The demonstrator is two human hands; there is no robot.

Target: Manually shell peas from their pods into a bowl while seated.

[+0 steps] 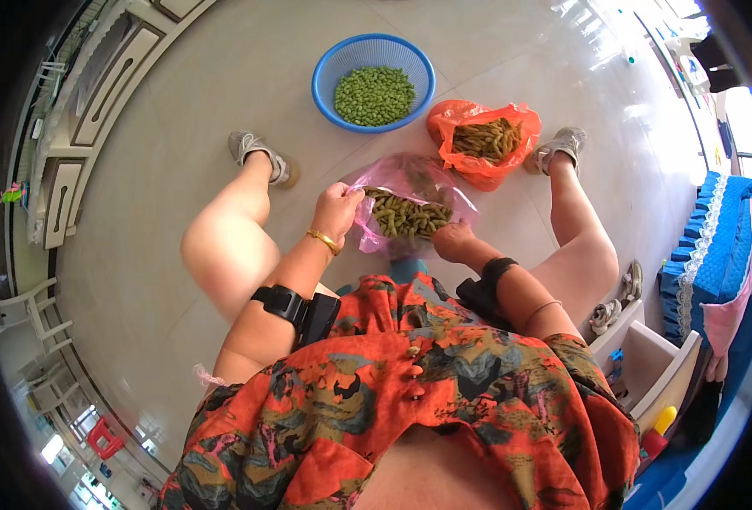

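The left hand (339,212) pinches the left edge of the thin pink plastic bag (364,231) of green pods (405,217), maybe to keep its mouth wide. The right hand (461,242) curls at its right side; I cannot tell if it grips. Past the pink bag sit a round blue plastic basket (320,85) of green beans (374,96) and, more right, an orange plastic bag (488,175) of brown pods (485,138), maybe for easy reach.

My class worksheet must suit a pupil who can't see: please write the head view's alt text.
A person's left hand grips a pink plastic bag of green pods, with the right hand at its right edge. Beyond it on the floor are a blue basket of shelled green beans and, to its right, an orange bag of yellowish-brown pods.
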